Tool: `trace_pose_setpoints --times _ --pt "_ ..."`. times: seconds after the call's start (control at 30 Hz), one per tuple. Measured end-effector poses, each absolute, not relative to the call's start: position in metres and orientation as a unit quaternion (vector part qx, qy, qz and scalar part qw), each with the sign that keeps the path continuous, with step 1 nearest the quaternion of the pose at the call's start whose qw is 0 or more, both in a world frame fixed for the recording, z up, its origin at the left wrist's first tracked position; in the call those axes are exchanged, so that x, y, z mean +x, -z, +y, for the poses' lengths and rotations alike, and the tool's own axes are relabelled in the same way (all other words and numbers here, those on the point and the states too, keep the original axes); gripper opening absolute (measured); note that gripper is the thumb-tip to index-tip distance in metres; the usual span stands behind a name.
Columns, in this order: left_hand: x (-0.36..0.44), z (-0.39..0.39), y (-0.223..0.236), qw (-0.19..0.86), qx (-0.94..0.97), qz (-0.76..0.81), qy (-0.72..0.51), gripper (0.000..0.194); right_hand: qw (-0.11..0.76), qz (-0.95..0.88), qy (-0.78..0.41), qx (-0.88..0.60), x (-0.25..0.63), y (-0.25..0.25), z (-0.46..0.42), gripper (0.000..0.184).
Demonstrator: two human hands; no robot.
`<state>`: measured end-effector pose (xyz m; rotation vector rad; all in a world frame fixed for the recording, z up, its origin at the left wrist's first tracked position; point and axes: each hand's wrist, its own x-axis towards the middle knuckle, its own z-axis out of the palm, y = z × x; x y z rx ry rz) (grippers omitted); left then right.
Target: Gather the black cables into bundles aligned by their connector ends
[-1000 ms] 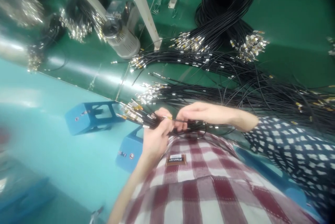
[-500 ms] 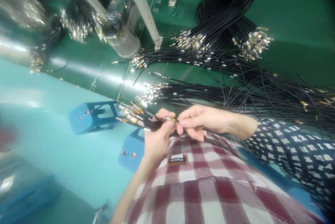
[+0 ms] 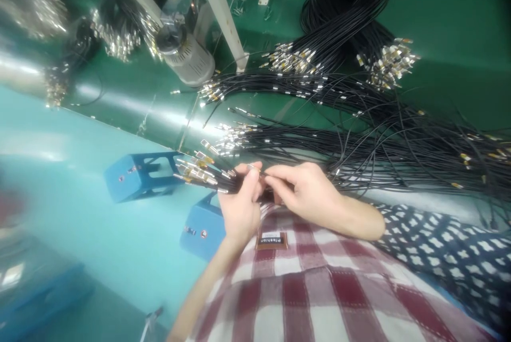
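My left hand point(image 3: 243, 203) is closed around a bundle of black cables point(image 3: 225, 181), whose metal connector ends point(image 3: 198, 169) fan out to the left. Between its thumb and forefinger lies the connector end of a single cable point(image 3: 254, 168). My right hand point(image 3: 305, 187) pinches that cable just to the right of the connector, thumb and forefinger together. Both hands are close together in front of the checked apron point(image 3: 299, 283). The lower fingers of the right hand are partly hidden.
Long rows of black cables point(image 3: 295, 137) lie on the green table point(image 3: 451, 22) beyond my hands. A coiled cable bundle point(image 3: 351, 6), a grey motor-like device point(image 3: 187, 59) and white posts point(image 3: 221, 6) stand farther back. Blue stools point(image 3: 123, 178) are on the floor at left.
My right hand has gone from beside the left hand to pinching a single cable, its elbow side dropping lower. The left hand keeps the bundle in nearly the same place.
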<state>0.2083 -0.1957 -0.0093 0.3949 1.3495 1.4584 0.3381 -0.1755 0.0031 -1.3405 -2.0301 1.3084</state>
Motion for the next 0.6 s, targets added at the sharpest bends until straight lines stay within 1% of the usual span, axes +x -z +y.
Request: trace_pose_setpoints --times 0.07,0.1,0.17,0.23,0.3,0.37,0.6 --pt "0.207 -0.193 0.013 0.531 0.172 0.56 -0.612 0.014 0.178 -0.778 -0.361 -0.482 0.335 0.003 -0.176 0.027" --pt "0.206 -0.192 0.015 0.534 0.173 0.559 -0.61 0.012 0.169 -0.795 -0.329 -0.48 0.334 0.005 -0.174 0.026" --pt "0.203 -0.191 0.016 0.549 0.174 0.558 -0.597 0.009 0.146 -0.806 -0.317 -0.479 0.334 0.007 -0.169 0.027" --pt "0.2 -0.192 0.015 0.574 0.173 0.554 -0.578 0.011 0.124 -0.789 -0.375 -0.47 0.336 0.003 -0.162 0.028" --pt "0.198 -0.194 0.013 0.595 0.174 0.545 -0.565 0.018 0.111 -0.759 -0.457 -0.45 0.34 -0.005 -0.155 0.029" --pt "0.197 -0.197 0.01 0.605 0.177 0.533 -0.565 0.022 0.107 -0.736 -0.511 -0.43 0.344 -0.011 -0.151 0.029" --pt "0.2 -0.199 0.011 0.582 0.195 0.546 -0.571 0.015 0.103 -0.722 -0.533 -0.428 0.354 -0.011 -0.156 0.026"
